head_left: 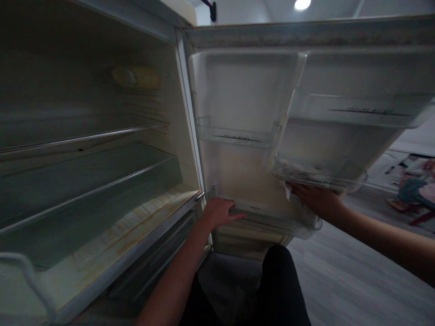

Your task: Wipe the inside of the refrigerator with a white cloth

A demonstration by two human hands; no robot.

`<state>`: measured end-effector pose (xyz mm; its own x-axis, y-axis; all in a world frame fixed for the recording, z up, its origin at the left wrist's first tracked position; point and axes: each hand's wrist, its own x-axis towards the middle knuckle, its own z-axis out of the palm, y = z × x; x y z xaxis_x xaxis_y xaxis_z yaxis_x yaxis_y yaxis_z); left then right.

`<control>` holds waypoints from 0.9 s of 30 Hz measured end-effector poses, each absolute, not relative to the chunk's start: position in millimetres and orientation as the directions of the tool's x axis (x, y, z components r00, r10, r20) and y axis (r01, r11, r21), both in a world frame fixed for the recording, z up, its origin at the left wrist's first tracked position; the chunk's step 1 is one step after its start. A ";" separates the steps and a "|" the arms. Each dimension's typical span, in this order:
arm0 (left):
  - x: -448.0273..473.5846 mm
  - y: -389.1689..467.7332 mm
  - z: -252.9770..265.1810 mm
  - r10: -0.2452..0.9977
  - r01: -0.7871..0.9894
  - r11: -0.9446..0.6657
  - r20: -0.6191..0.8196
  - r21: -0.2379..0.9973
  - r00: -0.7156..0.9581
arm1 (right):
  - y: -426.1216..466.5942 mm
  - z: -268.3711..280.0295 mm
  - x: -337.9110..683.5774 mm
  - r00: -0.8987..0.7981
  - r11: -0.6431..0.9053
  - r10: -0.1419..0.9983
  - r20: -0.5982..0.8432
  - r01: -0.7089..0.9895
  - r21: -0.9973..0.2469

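Crouching at an open fridge, head view only. Left hand (220,213) rests flat on the rim of the lowest door bin (258,222), fingers spread loosely, gripping nothing. Right hand (314,199) sits further right, under the loose door shelf (317,174), pressing a white cloth (302,210) against the door; fingers closed around the cloth. Door shelf hangs tilted, just above the hand. Upper door bin (238,133) sits to the left on the door. Fridge interior shelves (88,181) on the left, dark. Grey floor (340,280) near right.
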<state>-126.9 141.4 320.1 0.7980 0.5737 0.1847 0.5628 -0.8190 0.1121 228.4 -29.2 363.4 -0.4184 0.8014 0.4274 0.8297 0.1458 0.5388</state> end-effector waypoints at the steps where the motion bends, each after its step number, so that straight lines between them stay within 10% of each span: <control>1: -126.7 141.1 319.9 0.574 0.564 -0.819 0.192 0.109 0.796 | -29.5 362.2 229.3 -0.416 0.140 0.801 0.430 0.829 0.541; 17: -109.4 145.8 296.6 0.495 0.571 -0.821 0.487 -0.009 0.719 | 162.0 344.9 83.9 -0.820 0.597 0.512 0.257 0.554 0.580; 27: -141.2 154.0 282.8 0.362 0.489 -0.870 0.584 -0.069 0.726 | 106.7 341.2 142.8 -0.862 0.700 0.484 0.150 0.484 0.525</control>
<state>-141.2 154.0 282.8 0.7263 0.3622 0.5842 0.4891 -0.8695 -0.0689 142.8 106.7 341.2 -0.8624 0.4835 0.1497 0.4837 0.7000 0.5254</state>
